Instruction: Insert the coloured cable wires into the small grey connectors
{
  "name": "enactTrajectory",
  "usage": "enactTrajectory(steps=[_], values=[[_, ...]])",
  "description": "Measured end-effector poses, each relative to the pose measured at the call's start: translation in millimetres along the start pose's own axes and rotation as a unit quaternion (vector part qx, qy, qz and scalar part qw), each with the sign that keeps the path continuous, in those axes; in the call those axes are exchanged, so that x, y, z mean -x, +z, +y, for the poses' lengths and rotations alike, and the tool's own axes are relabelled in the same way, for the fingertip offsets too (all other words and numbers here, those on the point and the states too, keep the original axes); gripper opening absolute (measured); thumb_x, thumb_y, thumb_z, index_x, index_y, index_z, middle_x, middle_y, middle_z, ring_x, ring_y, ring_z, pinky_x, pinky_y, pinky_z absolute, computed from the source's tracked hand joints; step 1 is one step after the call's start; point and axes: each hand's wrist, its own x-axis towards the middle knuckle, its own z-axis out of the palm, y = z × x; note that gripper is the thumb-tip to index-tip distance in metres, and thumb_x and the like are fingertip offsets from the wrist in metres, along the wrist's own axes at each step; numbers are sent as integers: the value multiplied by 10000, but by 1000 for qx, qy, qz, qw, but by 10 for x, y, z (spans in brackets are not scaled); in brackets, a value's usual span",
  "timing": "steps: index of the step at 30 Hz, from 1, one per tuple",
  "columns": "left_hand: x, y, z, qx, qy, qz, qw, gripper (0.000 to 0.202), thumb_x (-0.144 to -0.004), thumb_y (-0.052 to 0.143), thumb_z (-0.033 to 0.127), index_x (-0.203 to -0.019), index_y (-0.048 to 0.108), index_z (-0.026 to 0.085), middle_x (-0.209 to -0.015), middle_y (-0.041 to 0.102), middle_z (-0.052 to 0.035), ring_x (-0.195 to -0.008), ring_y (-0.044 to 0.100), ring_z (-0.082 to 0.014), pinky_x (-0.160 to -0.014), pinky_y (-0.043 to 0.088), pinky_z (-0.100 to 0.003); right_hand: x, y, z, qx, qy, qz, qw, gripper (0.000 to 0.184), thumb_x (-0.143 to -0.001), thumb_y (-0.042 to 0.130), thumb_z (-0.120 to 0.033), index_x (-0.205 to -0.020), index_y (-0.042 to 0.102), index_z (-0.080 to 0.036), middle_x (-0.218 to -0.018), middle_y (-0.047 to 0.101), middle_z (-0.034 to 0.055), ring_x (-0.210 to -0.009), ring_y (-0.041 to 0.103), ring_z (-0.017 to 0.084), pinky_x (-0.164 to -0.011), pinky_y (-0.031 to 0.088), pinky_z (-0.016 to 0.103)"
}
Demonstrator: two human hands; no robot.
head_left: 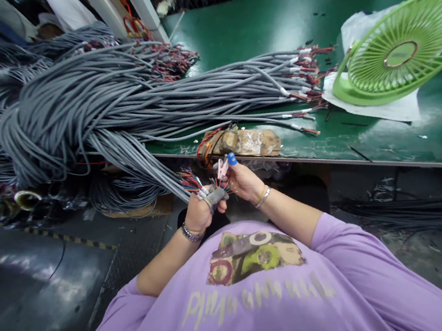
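Near a green table, left fingers encircle cables, right fingers pinch a clip.

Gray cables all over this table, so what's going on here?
The person's left hand grips a bunch of gray cables near their ends, where thin colored wires stick out. The right hand, a blue cover on one fingertip, holds a small pink clip close by; whether it touches any wires is hard to tell. More cables lie across the green table, left of a green fan.
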Motion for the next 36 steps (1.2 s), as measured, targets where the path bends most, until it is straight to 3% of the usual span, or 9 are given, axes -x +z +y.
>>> enactTrajectory(steps=[5, 8, 13, 16, 19, 21, 26, 36], values=[[88, -25, -37, -8, 32, 5, 999, 265, -727, 725, 390, -654, 655, 145, -487, 616, 0, -380, 526, -88, -385, 422, -192, 74, -36, -52, 0, 56, -38, 998, 575, -832, 502, -699, -872, 668, -149, -718, 629, 41, -568, 500, 114, -494, 412, 216], [147, -31, -81, -19, 72, 28, 997, 242, -757, 709, 379, -685, 661, 152, -516, 634, 0, -410, 556, -101, -415, 451, -208, 107, -30, -82, 3, 59, -49, 997, 510, -868, 509, -633, -892, 672, -150, -751, 642, 49, -592, 515, 114, -512, 423, 209], [157, 5, -108, -42, 97, 60, 993, 207, -782, 690, 348, -698, 666, 161, -539, 650, 8, -435, 585, -110, -448, 475, -216, 128, -8, -94, 27, 3, -11, 1000, 283, -898, 585, -403, -859, 673, -136, -712, 626, 28, -597, 505, 94, -526, 401, 191], [129, 37, -86, -34, 93, 62, 993, 203, -776, 695, 340, -698, 671, 155, -528, 642, 13, -416, 571, -103, -438, 471, -211, 117, -34, -57, 60, -27, 1, 998, 357, -870, 605, -482, -808, 657, -134, -719, 628, 33, -595, 493, 94, -526, 392, 200], [113, 55, -64, -24, 89, 63, 994, 216, -766, 704, 346, -686, 669, 149, -515, 630, 18, -396, 547, -90, -426, 461, -202, 85, -90, 7, 131, -121, 25, 984, 458, -803, 636, -593, -736, 638, -141, -656, 589, 9, -574, 463, 82, -532, 372, 195], [112, 59, -58, -27, 85, 63, 994, 233, -766, 702, 357, -675, 665, 146, -517, 632, 17, -395, 546, -86, -431, 465, -200, 58, -114, 42, 146, -148, 16, 978, 488, -771, 646, -628, -740, 645, -140, -621, 565, -7, -559, 443, 76, -528, 357, 195], [104, 53, -74, -36, 72, 67, 994, 257, -765, 694, 374, -650, 652, 149, -513, 636, 11, -398, 558, -94, -429, 467, -204, 2, -56, 53, 36, -48, -26, 998, 495, -760, 662, -626, -813, 661, -134, -655, 594, 3, -555, 472, 85, -495, 354, 205], [60, 40, -140, -36, 77, 63, 994, 244, -770, 691, 352, -643, 642, 149, -505, 627, 16, -395, 555, -98, -421, 474, -211, 13, 9, 48, -19, -27, -2, 999, 477, -800, 630, -616, -786, 661, -140, -655, 604, 12, -553, 494, 95, -505, 387, 216]])
